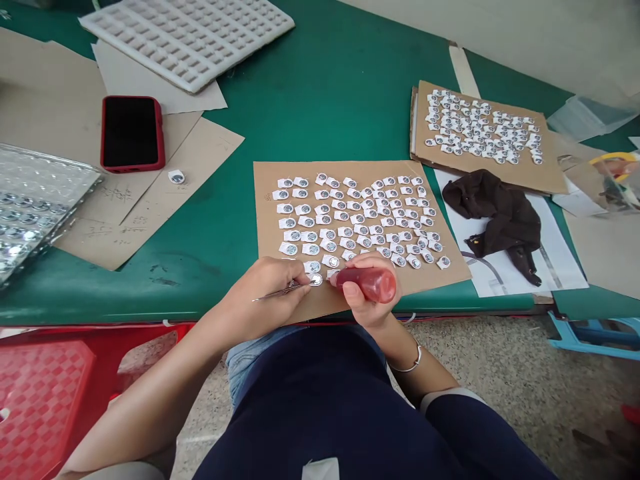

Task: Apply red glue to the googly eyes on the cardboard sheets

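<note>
A brown cardboard sheet (360, 170) lies in front of me, covered with rows of small round silver pieces on white paper tabs. My left hand (273, 288) pinches a thin, pointed metal tool (273, 294), its tip at a round silver piece (315, 280) in the nearest row. My right hand (374, 300) is wrapped round a red squeeze bottle (370, 283), tilted so its nozzle points left, close to that same row. Whether the nozzle touches a piece, I cannot tell. My fingers hide part of the lowest rows.
A second filled cardboard (485, 170) lies at the right, near a dark brown cloth (505, 207). To the left are a red-cased phone (131, 133), a single tabbed piece (177, 177) and a clear plastic tray (40, 180). A white gridded tray (195, 40) sits at the back.
</note>
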Action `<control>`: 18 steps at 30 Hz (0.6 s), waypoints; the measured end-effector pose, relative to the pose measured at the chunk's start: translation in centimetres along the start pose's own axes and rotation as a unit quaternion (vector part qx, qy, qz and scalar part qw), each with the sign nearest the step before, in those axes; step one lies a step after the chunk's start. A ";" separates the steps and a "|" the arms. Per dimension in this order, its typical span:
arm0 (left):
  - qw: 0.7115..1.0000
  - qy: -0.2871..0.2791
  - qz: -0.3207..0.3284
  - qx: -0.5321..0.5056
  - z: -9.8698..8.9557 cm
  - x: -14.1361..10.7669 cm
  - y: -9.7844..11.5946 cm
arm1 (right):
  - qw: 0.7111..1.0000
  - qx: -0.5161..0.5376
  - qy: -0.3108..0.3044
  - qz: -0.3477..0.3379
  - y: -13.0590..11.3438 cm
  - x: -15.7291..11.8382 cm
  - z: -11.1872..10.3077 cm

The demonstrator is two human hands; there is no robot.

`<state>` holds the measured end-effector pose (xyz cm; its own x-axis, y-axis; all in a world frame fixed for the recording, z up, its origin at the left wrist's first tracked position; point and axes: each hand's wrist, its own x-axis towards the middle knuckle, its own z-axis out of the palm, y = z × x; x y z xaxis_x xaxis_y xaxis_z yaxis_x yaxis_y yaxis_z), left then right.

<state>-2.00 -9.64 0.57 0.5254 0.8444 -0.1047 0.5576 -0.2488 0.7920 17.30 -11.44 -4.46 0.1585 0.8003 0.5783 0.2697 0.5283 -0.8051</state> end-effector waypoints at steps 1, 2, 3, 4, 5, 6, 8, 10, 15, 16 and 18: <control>1.000 -0.001 -0.001 -0.001 0.0 0.0 0.0 | 1.000 0.002 -0.002 0.001 0.0 0.1 0.0; 1.000 -0.002 -0.001 -0.001 0.0 -0.1 -0.1 | 1.000 0.002 -0.003 0.000 0.0 0.1 0.0; 1.000 -0.001 -0.001 -0.001 0.0 -0.1 -0.1 | 1.000 0.001 -0.006 -0.001 0.0 0.1 0.0; 1.000 0.000 -0.001 -0.001 0.0 -0.1 -0.1 | 1.000 -0.002 -0.009 -0.003 0.0 0.2 0.0; 1.000 0.002 -0.001 -0.002 0.1 -0.1 -0.2 | 1.000 -0.007 -0.014 -0.004 0.0 0.2 0.0; 1.000 0.004 -0.001 -0.003 0.1 -0.1 -0.2 | 1.000 -0.013 -0.017 -0.005 0.0 0.2 0.0; 1.000 0.007 0.000 -0.005 0.2 -0.1 -0.3 | 0.999 -0.026 -0.023 -0.006 0.0 0.2 0.0; 1.000 0.009 0.000 -0.006 0.2 -0.2 -0.3 | 0.999 -0.031 -0.026 -0.005 0.1 0.2 0.0; 1.000 0.015 0.003 -0.012 0.3 -0.2 -0.4 | 1.000 -0.014 -0.027 -0.005 0.1 0.2 0.0; 1.000 0.017 0.004 -0.013 0.3 -0.2 -0.4 | 1.000 -0.012 -0.028 -0.004 0.1 0.2 0.0; 1.000 0.017 0.006 -0.012 0.3 -0.1 -0.3 | 0.999 -0.014 -0.030 -0.004 0.1 0.2 -0.1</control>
<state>-2.08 -9.82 0.15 0.5090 0.8574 -0.0753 0.5355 -0.2469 0.8076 17.42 -11.24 -4.43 0.0984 0.8125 0.5747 0.2978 0.5270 -0.7960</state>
